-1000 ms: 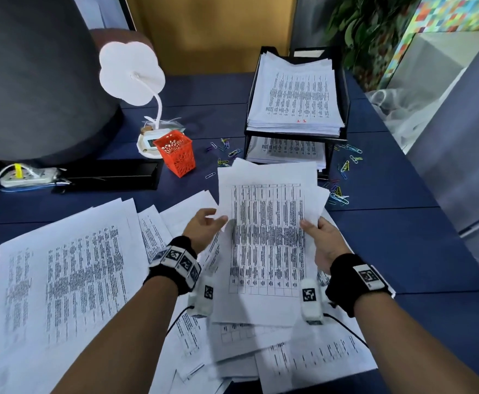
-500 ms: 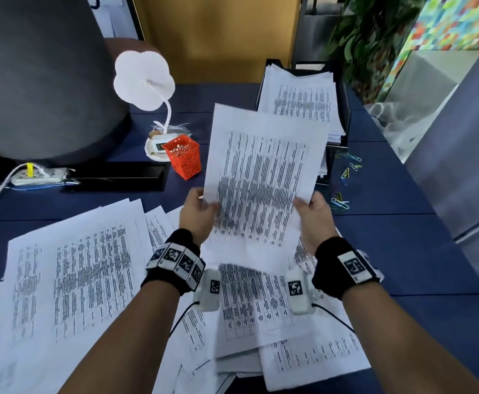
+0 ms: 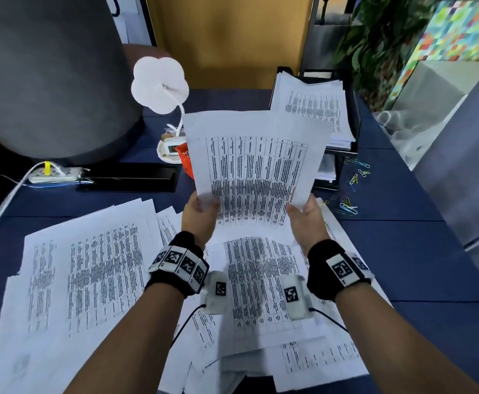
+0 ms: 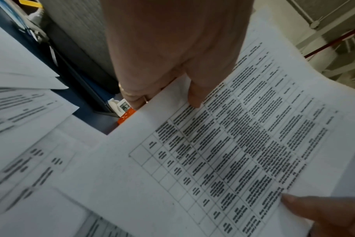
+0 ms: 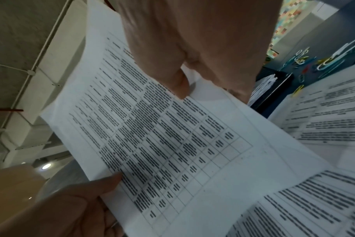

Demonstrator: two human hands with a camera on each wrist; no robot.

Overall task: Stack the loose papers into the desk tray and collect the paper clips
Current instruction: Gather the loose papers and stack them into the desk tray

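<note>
I hold a printed sheet (image 3: 256,166) up in the air over the desk, tilted toward me. My left hand (image 3: 201,211) pinches its left edge, thumb on the printed face (image 4: 195,96). My right hand (image 3: 303,213) pinches the right edge the same way (image 5: 180,85). The black desk tray (image 3: 356,120) stands behind the sheet, its top level piled with papers (image 3: 315,109). More loose papers (image 3: 90,268) cover the near desk under my arms. Coloured paper clips (image 3: 352,191) lie scattered to the right of the tray (image 5: 326,62).
An orange mesh cup (image 3: 184,160) sits behind the sheet's left edge, beside a white flower-shaped lamp (image 3: 160,83). A large grey cylinder (image 3: 48,75) and a power strip (image 3: 53,174) fill the far left. A grey partition (image 3: 465,155) borders the right side.
Both hands have lifted the sheet off the pile and raised it upright, moving it farther toward the tray. It now hides most of the orange cup.
</note>
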